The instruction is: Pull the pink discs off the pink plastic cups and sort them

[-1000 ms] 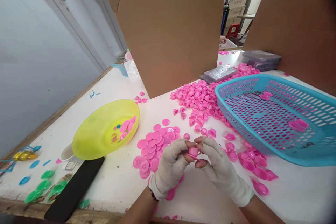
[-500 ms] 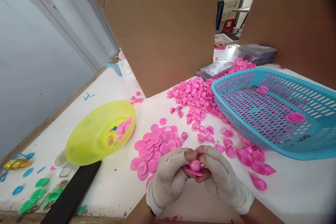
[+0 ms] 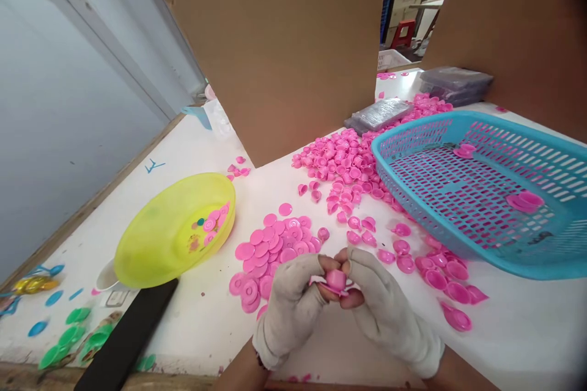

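Close in front of me, a small pink toy cup (image 3: 337,280) sits over a pink toy saucer (image 3: 331,289). My left hand (image 3: 296,308), in a white glove with bare fingertips, pinches them from the left. From the right, my right hand (image 3: 389,311), gloved the same way, closes its fingertips on them too. Fingers hide parts of both pieces, so I cannot tell whether the cup is pressed fully onto the saucer. Left of the hands lies a spread of loose pink saucers (image 3: 275,244). Beyond them is a heap of pink toy cups (image 3: 343,162).
A blue plastic basket (image 3: 458,235) with a few pink pieces stands at right. On the left are a yellow bowl (image 3: 156,232), a black bar (image 3: 131,336) and green pieces (image 3: 71,336). A cardboard panel (image 3: 284,49) rises behind, near wrapped packs (image 3: 380,115).
Both hands shift slightly left with the cup and saucer, and the saucer's tilt changes. Another person's hand at the back is out of sight now. The view has turned a little.
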`<state>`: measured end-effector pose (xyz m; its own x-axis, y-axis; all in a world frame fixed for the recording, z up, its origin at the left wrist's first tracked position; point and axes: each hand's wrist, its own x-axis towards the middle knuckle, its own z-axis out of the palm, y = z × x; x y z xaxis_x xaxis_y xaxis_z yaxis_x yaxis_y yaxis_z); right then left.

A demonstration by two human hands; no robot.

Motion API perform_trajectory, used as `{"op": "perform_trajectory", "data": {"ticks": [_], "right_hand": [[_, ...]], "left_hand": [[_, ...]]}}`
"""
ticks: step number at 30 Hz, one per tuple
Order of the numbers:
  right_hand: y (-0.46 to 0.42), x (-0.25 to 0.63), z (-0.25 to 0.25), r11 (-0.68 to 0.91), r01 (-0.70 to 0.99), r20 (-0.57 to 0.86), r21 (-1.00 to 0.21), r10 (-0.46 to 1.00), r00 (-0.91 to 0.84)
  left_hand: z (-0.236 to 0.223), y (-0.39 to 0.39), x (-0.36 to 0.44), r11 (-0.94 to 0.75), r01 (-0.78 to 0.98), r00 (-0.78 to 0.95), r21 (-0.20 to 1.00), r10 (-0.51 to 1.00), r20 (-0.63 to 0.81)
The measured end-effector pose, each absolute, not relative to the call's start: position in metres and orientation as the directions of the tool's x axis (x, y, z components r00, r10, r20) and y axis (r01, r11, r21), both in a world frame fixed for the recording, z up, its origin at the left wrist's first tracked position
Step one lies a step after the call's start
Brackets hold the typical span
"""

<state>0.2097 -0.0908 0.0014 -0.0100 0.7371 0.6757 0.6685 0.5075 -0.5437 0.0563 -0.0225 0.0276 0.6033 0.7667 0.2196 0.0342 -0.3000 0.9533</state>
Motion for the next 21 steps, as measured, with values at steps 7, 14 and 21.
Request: {"op": "perform_trajectory", "data": {"ticks": [7,14,21], "right_hand": [[-0.065,0.207,0.003,0.027,0.213,0.059,-0.977,0.987,0.148],[-0.071,0.259,0.019,0.199,-0.380,0.010,-0.903,0.896,0.445],[-0.045,0.247,-0.014,0.137,0.293,0.228,-0.946,0.924,0.307]], "left_hand": [[0.017,-0.010,0.071,0.023,0.078,0.515,0.997,0.855,-0.060],[0.011,0.017,0.057,-0.308,0.451,0.258,0.838,0.943,0.208],[-0.004,0.021,0.062,-0.473,0.808,0.481,0.352,0.874,0.069]]}}
